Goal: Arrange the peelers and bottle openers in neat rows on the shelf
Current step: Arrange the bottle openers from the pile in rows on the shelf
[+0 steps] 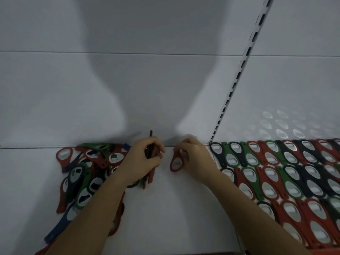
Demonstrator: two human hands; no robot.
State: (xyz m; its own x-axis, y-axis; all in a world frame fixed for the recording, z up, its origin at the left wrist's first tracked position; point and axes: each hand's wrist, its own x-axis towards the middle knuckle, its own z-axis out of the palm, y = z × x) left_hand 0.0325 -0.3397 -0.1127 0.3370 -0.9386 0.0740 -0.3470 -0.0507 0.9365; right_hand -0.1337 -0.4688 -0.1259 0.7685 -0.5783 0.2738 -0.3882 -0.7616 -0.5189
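Observation:
A loose heap of red, green and dark blue bottle openers (pixel 86 168) lies on the left of the white shelf (pixel 165 208). My left hand (pixel 143 159) grips a bunch of openers (pixel 151 142) upright at the heap's right edge, a dark one sticking up above the fingers. My right hand (pixel 193 155) pinches a single red bottle opener (pixel 176 163) near the back of the shelf, its oval metal end pointing toward me. To the right, bottle openers lie in neat overlapping rows (pixel 285 172).
A white back panel rises behind the shelf. A slotted metal upright (pixel 237 78) runs diagonally up from the back edge, just left of the neat rows. A strip of bare shelf lies between the heap and the rows, under my forearms.

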